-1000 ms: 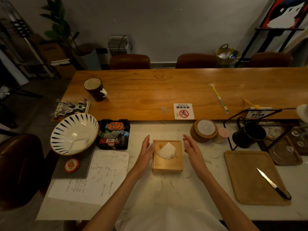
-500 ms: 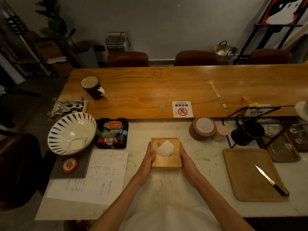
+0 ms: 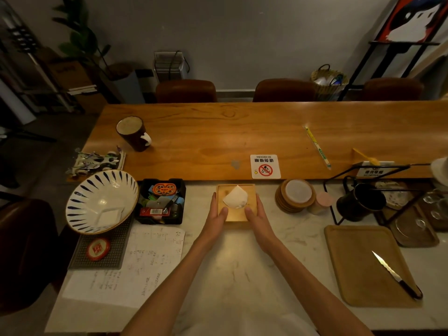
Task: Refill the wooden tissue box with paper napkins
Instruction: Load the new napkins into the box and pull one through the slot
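A square wooden tissue box (image 3: 236,215) stands on the marble counter, close to the raised wooden bar. A white paper napkin (image 3: 235,197) pokes up through the round hole in its lid. My left hand (image 3: 216,215) grips the box's left side, thumb on the lid. My right hand (image 3: 257,215) grips the right side the same way. Both hands hold the box between them.
Left of the box sit a black tray of small items (image 3: 161,201), a striped bowl (image 3: 101,202) and a paper sheet (image 3: 135,263). Right are stacked coasters (image 3: 295,195), a black mug (image 3: 361,202) and a wooden board (image 3: 363,263) with a knife (image 3: 395,274).
My hands went from hovering open beside the box to gripping its two sides. The box has since slid away from me toward the wooden bar.
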A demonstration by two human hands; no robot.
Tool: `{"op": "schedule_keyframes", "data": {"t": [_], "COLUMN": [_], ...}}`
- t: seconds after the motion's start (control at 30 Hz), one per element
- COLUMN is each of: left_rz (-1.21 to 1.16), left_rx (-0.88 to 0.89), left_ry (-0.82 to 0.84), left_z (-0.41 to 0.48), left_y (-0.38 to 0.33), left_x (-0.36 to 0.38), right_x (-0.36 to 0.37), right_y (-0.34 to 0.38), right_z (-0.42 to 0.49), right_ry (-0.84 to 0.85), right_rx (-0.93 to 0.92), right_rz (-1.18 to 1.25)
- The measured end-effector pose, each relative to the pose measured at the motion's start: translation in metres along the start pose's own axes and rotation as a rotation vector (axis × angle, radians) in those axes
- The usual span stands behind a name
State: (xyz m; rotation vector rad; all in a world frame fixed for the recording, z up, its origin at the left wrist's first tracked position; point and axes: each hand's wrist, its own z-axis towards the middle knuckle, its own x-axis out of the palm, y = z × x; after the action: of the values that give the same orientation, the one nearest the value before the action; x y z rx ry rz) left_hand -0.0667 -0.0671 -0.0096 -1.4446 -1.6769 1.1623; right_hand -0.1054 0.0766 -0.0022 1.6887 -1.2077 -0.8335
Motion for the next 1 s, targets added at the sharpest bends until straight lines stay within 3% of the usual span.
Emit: {"op": "schedule_keyframes", "data": {"t": [0.5,0.7,0.87,1.0], "left_rz": [0.005,0.061,0.182,0.236], "left_rx": [0.074,0.012,-0.015,-0.067], "left_ry": [-0.063,-0.120,-0.259,-0.238], "left_z": [0.030,0.024,0.013,0.008], "left_y": [-0.018,-0.023,-0.032,-0.032], "left_x": [-0.002,-0.008,0.009,0.017], "right_x": [0.007,0.005,0.007,0.009], "right_y": [0.009,0.015,0.021,0.013], "right_z": [0.028,0.026,0.017,0.003], "right_ry": [-0.030,-0.010,-0.071,-0.107], "right_rx": [-0.087,-0.125,-0.142,-0.095], "right_rz": [-0.022,-0.116,-0.211,-0.314]}}
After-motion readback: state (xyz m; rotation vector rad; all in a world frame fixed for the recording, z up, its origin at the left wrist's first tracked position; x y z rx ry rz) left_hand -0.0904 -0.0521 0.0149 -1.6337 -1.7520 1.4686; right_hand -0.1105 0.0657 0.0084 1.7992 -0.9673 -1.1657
